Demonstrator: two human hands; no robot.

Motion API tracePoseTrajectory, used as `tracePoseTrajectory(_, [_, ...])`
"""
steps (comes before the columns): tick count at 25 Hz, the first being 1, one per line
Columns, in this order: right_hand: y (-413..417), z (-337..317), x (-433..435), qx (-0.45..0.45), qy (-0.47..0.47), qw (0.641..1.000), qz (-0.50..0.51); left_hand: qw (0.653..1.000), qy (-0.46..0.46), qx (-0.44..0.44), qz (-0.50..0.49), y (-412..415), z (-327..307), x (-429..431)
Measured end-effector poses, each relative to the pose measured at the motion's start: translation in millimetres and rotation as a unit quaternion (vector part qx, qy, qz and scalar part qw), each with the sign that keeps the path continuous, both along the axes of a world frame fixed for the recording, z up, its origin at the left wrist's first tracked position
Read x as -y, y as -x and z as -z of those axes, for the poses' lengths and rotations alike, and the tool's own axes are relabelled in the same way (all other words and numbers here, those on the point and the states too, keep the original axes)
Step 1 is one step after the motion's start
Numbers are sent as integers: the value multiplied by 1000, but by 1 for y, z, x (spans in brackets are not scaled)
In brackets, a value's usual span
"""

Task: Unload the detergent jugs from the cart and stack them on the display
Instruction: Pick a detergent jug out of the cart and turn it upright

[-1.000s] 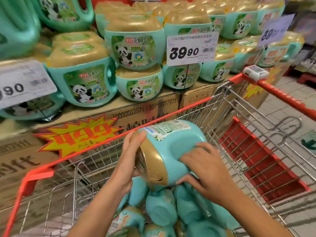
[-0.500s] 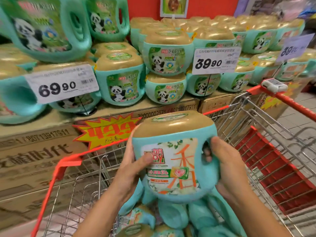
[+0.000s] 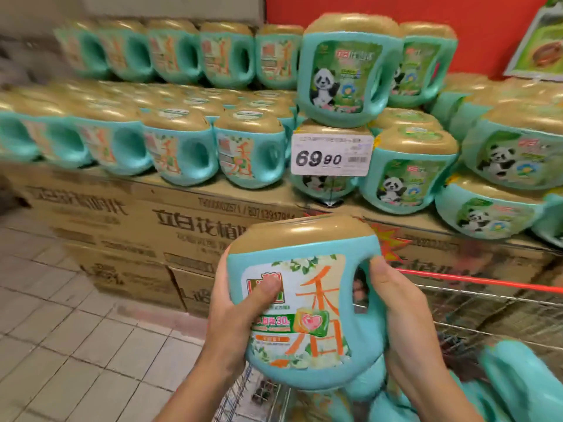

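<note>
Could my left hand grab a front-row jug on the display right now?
Probably not yet: the left hand grips the held detergent jug, with the right hand on its handle side. Nothing blocks the way to the front-row jugs, so once freed it likely could.

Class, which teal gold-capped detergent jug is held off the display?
The orange-lettered teal jug in front, gripped by the left hand and right hand; others rest on the cardboard-box display or in the wire cart.
</note>
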State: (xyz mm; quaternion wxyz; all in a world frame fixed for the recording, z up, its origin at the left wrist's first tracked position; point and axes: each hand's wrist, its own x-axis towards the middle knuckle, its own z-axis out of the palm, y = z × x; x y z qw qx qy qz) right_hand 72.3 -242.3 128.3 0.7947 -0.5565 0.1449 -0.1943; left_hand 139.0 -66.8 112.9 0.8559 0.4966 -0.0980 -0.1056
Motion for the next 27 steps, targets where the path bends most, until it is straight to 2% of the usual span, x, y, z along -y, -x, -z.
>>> tracePoseTrajectory(8, [-79,-43,-173,106,58,990,-74,994,13,103,-38,-70,-48,-182])
tracePoseTrajectory(14, [-139,-66,-295,131,112,980,-96,990,-4,132,-49,-122,-78,-307])
tracePoseTrajectory(23, [-255,-84,-386,124,133,971,-157,986,-8,132,-101,-217,-89,-406])
tracePoseTrajectory(27, [-333,-96,-409,120,190,956,-188,979,-49,158,-116,-296,-103,-438])
